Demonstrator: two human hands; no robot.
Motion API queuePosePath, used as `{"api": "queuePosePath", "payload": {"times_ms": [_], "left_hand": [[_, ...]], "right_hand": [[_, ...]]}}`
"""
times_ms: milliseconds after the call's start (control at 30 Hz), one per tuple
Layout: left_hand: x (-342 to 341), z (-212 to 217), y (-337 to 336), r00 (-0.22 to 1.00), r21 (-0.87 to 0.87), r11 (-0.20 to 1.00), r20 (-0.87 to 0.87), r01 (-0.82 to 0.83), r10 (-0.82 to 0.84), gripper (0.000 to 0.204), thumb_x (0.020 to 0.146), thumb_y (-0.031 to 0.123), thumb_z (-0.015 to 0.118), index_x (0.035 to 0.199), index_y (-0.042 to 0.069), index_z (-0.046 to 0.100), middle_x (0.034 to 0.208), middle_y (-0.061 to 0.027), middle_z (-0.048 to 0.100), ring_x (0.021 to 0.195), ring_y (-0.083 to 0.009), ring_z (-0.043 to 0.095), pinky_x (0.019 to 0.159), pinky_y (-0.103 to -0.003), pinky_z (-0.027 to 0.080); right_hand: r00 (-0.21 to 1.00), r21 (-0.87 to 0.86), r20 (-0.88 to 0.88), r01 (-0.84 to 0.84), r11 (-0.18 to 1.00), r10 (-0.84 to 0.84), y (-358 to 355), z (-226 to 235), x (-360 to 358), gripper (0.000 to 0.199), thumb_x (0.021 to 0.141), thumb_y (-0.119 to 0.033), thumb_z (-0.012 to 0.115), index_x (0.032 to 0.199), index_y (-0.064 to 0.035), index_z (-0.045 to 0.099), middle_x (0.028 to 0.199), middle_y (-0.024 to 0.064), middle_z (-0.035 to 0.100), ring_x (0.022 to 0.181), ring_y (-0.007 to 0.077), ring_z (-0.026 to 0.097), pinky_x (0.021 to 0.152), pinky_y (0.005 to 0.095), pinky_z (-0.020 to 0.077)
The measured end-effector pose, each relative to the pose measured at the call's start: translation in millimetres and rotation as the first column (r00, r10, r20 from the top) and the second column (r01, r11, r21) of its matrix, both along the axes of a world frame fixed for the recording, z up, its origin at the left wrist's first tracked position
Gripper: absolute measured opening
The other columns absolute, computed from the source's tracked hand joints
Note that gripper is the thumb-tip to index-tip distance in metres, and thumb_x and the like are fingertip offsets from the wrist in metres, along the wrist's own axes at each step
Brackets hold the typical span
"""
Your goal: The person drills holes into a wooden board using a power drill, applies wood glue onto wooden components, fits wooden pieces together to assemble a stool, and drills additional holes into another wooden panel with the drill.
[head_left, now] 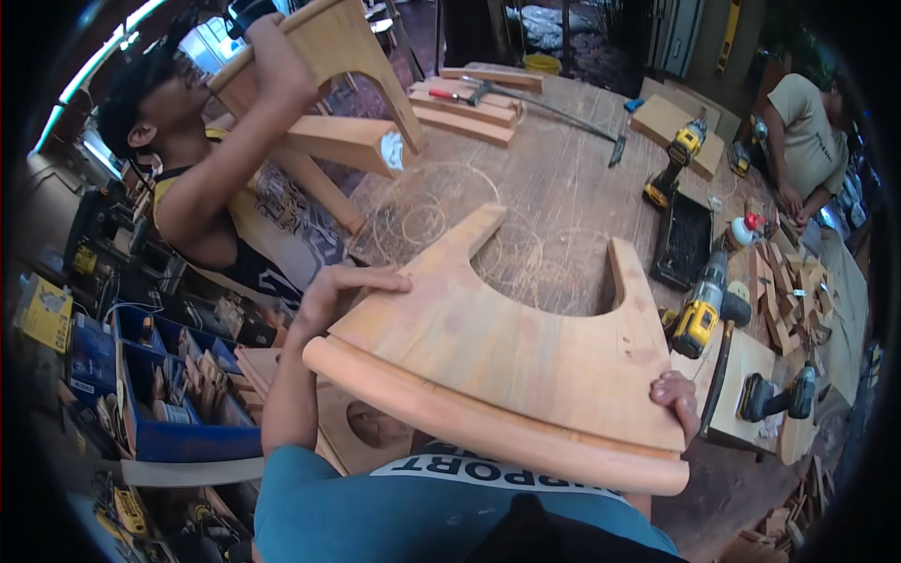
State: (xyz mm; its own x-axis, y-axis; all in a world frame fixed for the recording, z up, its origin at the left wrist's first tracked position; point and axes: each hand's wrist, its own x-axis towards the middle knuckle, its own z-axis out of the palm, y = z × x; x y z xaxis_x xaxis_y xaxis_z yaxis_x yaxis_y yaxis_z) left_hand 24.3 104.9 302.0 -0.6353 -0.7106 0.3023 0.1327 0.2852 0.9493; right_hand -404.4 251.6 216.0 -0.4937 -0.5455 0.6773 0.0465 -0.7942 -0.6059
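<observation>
A pale wooden panel (526, 328) with a curved cut-out and two legs pointing away from me is held up close to my body. A thick rounded edge (488, 422) runs along its near side, with a narrow groove beside it. My left hand (349, 286) grips the panel's left side, its fingers lying along the top face and part of the hand hidden beneath. At the right edge, the fingers of my right hand (678, 402) curl over the wood. The panel's far legs reach over the worktable (554, 141).
Cordless drills (699, 319) and a black tray (678, 242) lie on the right. Wooden boards (469, 113) and a long bar clamp (544, 108) sit at the back. At left, a person (202, 178) handles a wooden furniture frame (328, 42); a blue bin (188, 436) stands below. Another person (807, 131) stands far right.
</observation>
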Motion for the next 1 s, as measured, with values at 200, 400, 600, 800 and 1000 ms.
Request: {"api": "queuePosePath", "payload": {"times_ms": [200,400,600,800,1000], "left_hand": [[-10.9,14.1,-11.6,0.837,0.041,0.982,0.530,-0.185,0.135,0.040,0.096,0.026,0.066,0.126,0.000,0.070,0.137,-0.0177,0.065,0.130,-0.0264,0.058,0.111,-0.036,0.042],[-21.1,27.9,-15.1,0.711,-0.086,0.967,0.663,-0.238,0.234,0.028,0.090,0.019,0.076,0.109,-0.001,0.077,0.117,-0.0157,0.075,0.115,-0.0237,0.068,0.101,-0.034,0.051],[-26.2,29.4,-15.3,0.670,-0.100,0.950,0.687,-0.297,0.282,0.018,0.087,0.013,0.078,0.094,-0.003,0.077,0.106,-0.0153,0.076,0.106,-0.0228,0.070,0.095,-0.034,0.053],[-7.2,1.1,-12.8,0.659,-0.133,0.948,0.690,-0.291,0.299,0.016,0.086,0.014,0.079,0.085,-0.001,0.073,0.092,-0.0080,0.071,0.092,-0.0165,0.066,0.084,-0.033,0.052],[-14.4,-18.1,-9.0,0.681,0.051,0.863,0.638,-0.503,0.360,0.040,0.089,0.026,0.079,0.115,-0.001,0.065,0.111,-0.0053,0.069,0.108,-0.0154,0.061,0.097,-0.032,0.048]], "right_hand": [[0.880,-0.143,-0.397,0.223,0.964,-0.262,-2.4,6.0,-10.9,0.030,0.100,-0.020,0.054,0.126,-0.0046,0.053,0.091,0.0141,0.067,0.085,0.0255,0.062,0.085,0.0476,0.0508],[0.867,-0.216,-0.407,0.216,0.952,-0.288,-15.5,16.3,-7.6,0.027,0.100,-0.024,0.055,0.119,-0.0052,0.055,0.090,0.0146,0.070,0.080,0.0268,0.065,0.081,0.0478,0.0520],[0.830,-0.122,-0.551,0.028,0.992,-0.091,-8.9,23.3,-26.0,0.023,0.101,-0.014,0.052,0.124,-0.0092,0.051,0.102,0.0153,0.069,0.095,0.0292,0.065,0.094,0.0510,0.0496],[0.878,-0.236,-0.456,0.039,0.971,-0.146,-29.3,32.7,-18.3,0.022,0.101,-0.018,0.053,0.119,-0.0056,0.053,0.096,0.0154,0.070,0.087,0.0284,0.066,0.086,0.0486,0.0511],[0.879,-0.258,-0.424,0.116,0.959,-0.220,-36.0,35.8,-20.2,0.017,0.100,-0.017,0.058,0.113,-0.0069,0.053,0.093,0.0132,0.071,0.082,0.0272,0.069,0.080,0.0454,0.0529]]}}
